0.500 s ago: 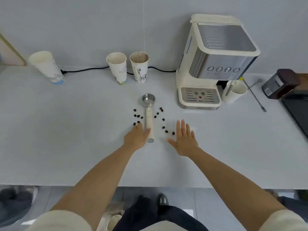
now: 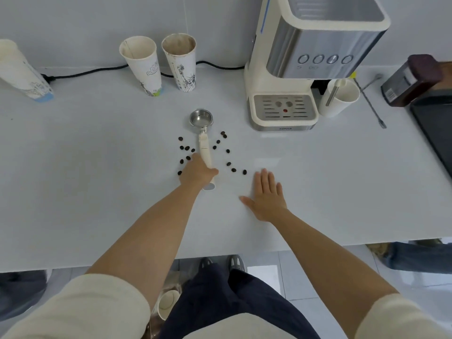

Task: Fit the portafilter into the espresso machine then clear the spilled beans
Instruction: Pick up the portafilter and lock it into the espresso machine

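A portafilter [image 2: 202, 126] with a steel basket and a cream handle lies on the white counter [image 2: 97, 179], basket pointing away from me. My left hand [image 2: 197, 172] is wrapped over the near end of its handle. Several dark coffee beans [image 2: 228, 151] are scattered on both sides of the handle. My right hand [image 2: 266, 195] rests flat and open on the counter, to the right of the beans. The cream and steel espresso machine [image 2: 310, 52] stands at the back right, its drip tray [image 2: 285, 110] facing me.
Two used paper cups [image 2: 159, 66] stand at the back, a third [image 2: 22, 72] at far left, with a black cable [image 2: 85, 73] along the wall. A white milk jug [image 2: 341, 97], a long spoon [image 2: 371, 106], a dark box [image 2: 413, 79] and a black tray [image 2: 435, 133] sit right of the machine.
My left hand has moved from beside the handle onto it and closed around its near end. My right hand has stayed flat. The camera has come closer.
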Demonstrator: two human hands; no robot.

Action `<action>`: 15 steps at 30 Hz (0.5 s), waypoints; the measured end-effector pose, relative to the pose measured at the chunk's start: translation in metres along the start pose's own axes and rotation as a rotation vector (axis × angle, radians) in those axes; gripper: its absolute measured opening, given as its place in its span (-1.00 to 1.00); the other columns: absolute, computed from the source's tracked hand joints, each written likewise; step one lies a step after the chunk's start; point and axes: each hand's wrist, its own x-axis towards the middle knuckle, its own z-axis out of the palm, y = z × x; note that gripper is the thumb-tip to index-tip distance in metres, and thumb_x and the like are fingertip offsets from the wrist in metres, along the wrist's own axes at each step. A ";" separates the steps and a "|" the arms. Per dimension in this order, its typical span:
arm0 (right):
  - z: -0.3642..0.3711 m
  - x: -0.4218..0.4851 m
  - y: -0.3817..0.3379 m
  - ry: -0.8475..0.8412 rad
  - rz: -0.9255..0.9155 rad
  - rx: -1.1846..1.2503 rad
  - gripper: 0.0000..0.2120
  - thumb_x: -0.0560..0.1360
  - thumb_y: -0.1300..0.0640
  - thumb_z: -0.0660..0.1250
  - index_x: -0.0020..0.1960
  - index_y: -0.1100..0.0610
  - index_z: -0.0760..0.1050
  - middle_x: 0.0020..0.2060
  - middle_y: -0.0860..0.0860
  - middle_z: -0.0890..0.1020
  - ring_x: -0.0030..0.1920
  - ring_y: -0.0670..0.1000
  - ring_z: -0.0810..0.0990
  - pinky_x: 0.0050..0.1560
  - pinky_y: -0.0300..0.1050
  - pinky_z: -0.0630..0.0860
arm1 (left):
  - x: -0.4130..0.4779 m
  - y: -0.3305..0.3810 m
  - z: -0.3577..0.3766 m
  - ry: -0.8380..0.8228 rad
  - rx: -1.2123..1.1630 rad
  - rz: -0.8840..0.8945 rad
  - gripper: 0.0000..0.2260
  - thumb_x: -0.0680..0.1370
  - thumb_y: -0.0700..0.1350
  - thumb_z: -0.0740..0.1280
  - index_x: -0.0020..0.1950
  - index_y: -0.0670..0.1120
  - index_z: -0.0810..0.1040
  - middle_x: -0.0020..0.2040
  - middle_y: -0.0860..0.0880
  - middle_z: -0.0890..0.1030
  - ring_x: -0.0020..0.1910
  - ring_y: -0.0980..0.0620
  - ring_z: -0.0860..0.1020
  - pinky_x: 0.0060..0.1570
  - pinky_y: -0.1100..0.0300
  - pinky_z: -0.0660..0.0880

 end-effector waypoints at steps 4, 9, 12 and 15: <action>0.001 0.000 0.002 -0.007 0.000 -0.004 -0.26 0.55 -0.24 -0.12 0.44 0.17 -0.41 0.47 0.10 -0.36 0.47 0.09 -0.37 0.50 0.09 -0.26 | 0.006 0.002 -0.005 0.001 -0.135 -0.060 -0.55 0.44 -0.16 0.31 0.26 -0.21 0.25 0.17 -0.19 0.50 0.09 -0.19 0.52 -0.06 0.03 0.50; 0.000 -0.001 0.002 -0.009 -0.010 0.017 -0.26 0.54 -0.25 -0.13 0.44 0.16 -0.43 0.47 0.09 -0.37 0.46 0.09 -0.40 0.48 0.09 -0.30 | 0.012 -0.001 -0.019 -0.031 -0.409 -0.108 -0.62 0.46 -0.28 0.22 0.25 -0.16 0.25 -0.02 -0.16 0.46 -0.38 -0.06 0.47 -0.40 0.12 0.46; -0.002 -0.001 0.001 -0.029 -0.008 0.027 -0.26 0.55 -0.25 -0.13 0.43 0.16 -0.43 0.46 0.10 -0.39 0.46 0.09 -0.41 0.48 0.11 -0.31 | 0.011 -0.003 -0.029 -0.080 -0.372 -0.062 -0.68 0.46 -0.27 0.23 0.19 -0.15 0.27 -0.11 -0.13 0.42 -0.46 -0.04 0.43 -0.44 0.17 0.40; -0.009 -0.001 0.000 -0.045 -0.007 0.076 -0.26 0.55 -0.25 -0.13 0.45 0.17 -0.39 0.47 0.11 -0.36 0.47 0.09 -0.38 0.49 0.10 -0.28 | 0.009 -0.003 -0.040 -0.096 -0.271 0.009 -0.77 0.45 -0.26 0.25 0.05 -0.12 0.27 -0.09 -0.15 0.42 -0.47 -0.03 0.42 -0.45 0.19 0.37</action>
